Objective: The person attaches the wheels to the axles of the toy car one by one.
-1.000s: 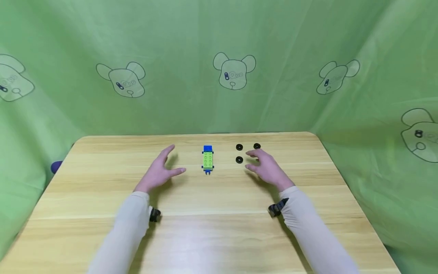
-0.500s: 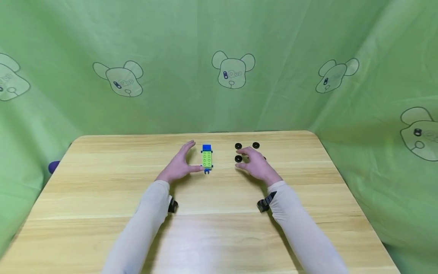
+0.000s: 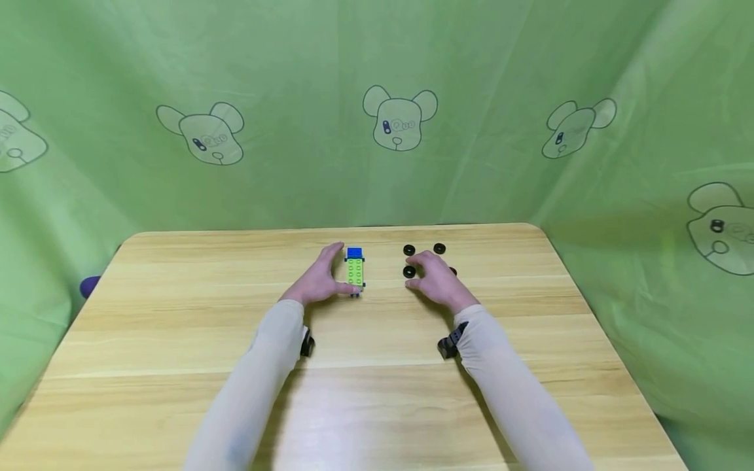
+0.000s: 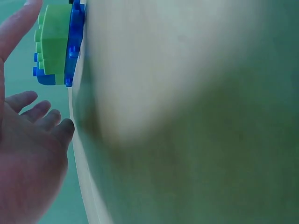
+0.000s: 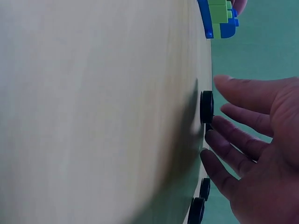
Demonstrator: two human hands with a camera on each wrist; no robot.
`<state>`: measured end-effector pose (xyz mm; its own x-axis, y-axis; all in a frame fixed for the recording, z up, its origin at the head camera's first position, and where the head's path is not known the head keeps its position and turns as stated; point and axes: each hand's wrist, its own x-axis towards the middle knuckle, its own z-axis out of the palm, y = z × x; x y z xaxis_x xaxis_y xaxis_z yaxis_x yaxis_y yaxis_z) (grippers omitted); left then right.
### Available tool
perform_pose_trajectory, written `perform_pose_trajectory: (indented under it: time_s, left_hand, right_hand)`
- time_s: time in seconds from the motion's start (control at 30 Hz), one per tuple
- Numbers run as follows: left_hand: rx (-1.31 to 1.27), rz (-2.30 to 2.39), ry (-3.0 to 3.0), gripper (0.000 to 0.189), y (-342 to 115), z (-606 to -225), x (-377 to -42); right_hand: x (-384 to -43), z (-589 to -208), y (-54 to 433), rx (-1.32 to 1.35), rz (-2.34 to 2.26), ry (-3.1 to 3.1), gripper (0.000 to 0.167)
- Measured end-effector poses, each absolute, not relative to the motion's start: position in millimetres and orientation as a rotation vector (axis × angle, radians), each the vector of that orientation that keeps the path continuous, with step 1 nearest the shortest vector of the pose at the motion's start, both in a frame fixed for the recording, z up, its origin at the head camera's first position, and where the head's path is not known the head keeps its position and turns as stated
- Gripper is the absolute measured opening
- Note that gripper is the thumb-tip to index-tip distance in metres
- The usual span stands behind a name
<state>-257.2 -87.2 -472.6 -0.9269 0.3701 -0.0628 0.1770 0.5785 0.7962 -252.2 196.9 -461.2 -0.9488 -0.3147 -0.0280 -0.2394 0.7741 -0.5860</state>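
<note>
- Watching the head view, I see the person's left hand (image 3: 316, 282) beside the toy block car body (image 3: 355, 269), thumb and fingers spread apart and relaxed, gripping nothing.
- The left thumb lies across my sight of the body's near end; I cannot tell whether it touches. In the left wrist view, a gap shows between the other fingertips and the block.
- The body sits on the wooden table (image 3: 377, 405), left of the rings and toward the far edge: a green studded brick, a blue block at its far end, blue pegs along its sides.
- I have the right hand (image 3: 437, 281) among the black rings, fingers loosely bent and holding nothing.
- One near ring (image 3: 409, 271) lies on the table just in front of the gap between the right thumb and fingers; contact there I cannot tell.
- Two far rings (image 3: 439, 248) lie flat beyond that hand, apart from each other, and a fourth ring (image 3: 452, 270) is partly hidden behind it.
- Both arms wear pale sleeves (image 3: 512, 386), with a dark device (image 3: 451, 341) at each wrist.
- Green cloth (image 3: 306, 176) printed with bear heads (image 3: 398, 124) hangs behind the table.
</note>
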Motion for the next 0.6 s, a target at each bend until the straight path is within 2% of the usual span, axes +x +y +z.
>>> perform_pose_trajectory:
  time_s: [0.3,0.6]
  left_hand:
    - [0.514,1.177,2.584,0.121,-81.4,-473.7,-263.4]
    - [0.530,1.156,2.589,0.118,-74.4,-472.2,-264.4]
  right_hand:
    - [-257.7,-461.3,189.6,-0.421,-0.850,2.847,0.050]
    - [-261.8,-463.0,187.5,-0.420,-0.806,2.865,0.045]
